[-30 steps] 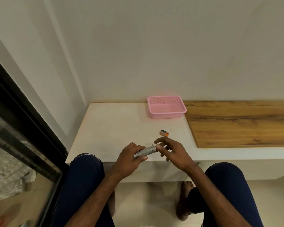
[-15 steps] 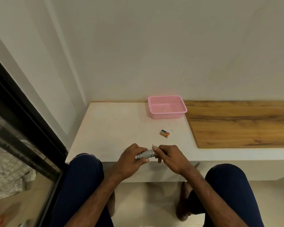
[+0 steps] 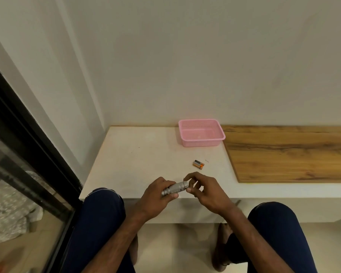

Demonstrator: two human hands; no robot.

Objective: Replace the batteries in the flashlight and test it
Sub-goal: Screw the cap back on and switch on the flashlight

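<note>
Left hand (image 3: 159, 194) wrapped around the silver flashlight (image 3: 175, 188), held over the near edge of the white counter (image 3: 138, 164). Long axis low-left to up-right, the wider end toward the right hand (image 3: 204, 191) — its thumb and fingertips pinch that end. Batteries (image 3: 198, 164) lie on the counter just beyond the hands, pink basket (image 3: 201, 133) farther back, wooden board (image 3: 293, 154) to the right.

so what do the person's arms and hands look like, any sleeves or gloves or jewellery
Both forearms are bare up to the bottom edge of the picture, so no sleeve shows. The left hand and right hand wear no gloves, and no watch, ring or bracelet is visible. The only clothing in view is dark navy trousers on both legs.
</note>
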